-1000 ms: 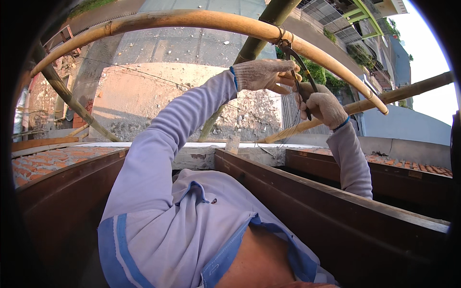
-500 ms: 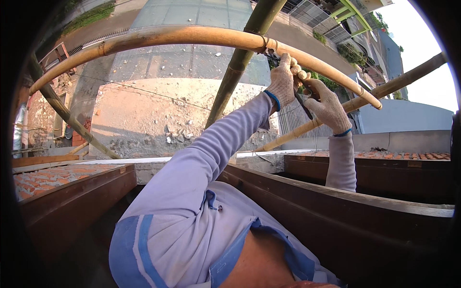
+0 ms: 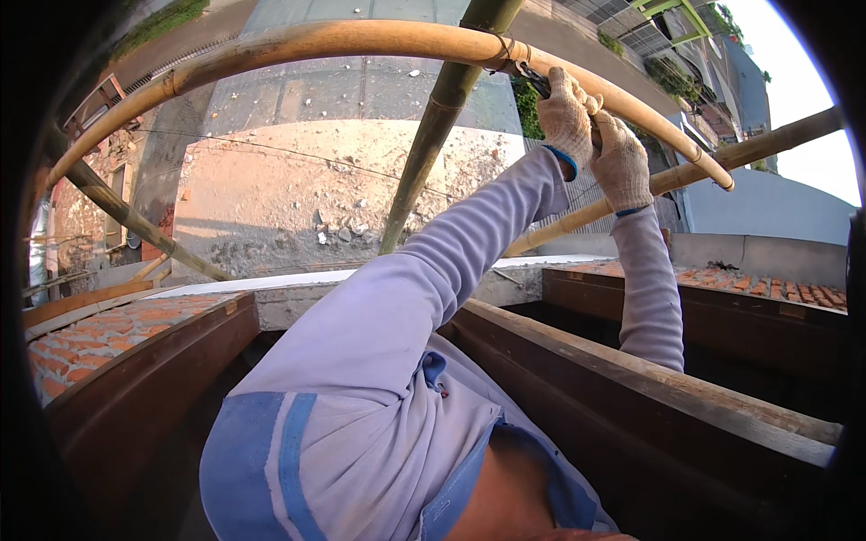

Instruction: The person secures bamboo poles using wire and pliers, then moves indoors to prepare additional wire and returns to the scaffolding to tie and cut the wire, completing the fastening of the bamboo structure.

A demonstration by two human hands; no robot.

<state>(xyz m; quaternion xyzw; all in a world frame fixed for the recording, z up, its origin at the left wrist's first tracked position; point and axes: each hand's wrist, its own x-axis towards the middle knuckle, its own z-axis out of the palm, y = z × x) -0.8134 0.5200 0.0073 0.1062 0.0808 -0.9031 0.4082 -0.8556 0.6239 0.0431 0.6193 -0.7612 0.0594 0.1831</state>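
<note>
My left hand (image 3: pixel 568 115), in a knitted work glove with a blue cuff, is closed around dark metal pliers. The jaws of the pliers (image 3: pixel 534 81) stick out beyond my fingers, against the wire binding (image 3: pixel 508 56) where a light bamboo pole (image 3: pixel 361 41) crosses an upright green bamboo pole (image 3: pixel 442 113). My right hand (image 3: pixel 621 164), gloved too, presses against the left with its fingers curled round the dark handle end. Most of the handles are hidden by the gloves.
Dark brown wooden frames (image 3: pixel 631 397) stand close about my body. Brickwork (image 3: pixel 108 338) lies at the left, more bricks (image 3: pixel 767 284) at the right. Another bamboo pole (image 3: pixel 695 176) slants behind my hands. Far below is a rubble-strewn roof slab (image 3: pixel 298 180).
Both hands have shifted right and slightly up in the picture with the pliers. My right hand has closed in against my left, covering the handle that showed before.
</note>
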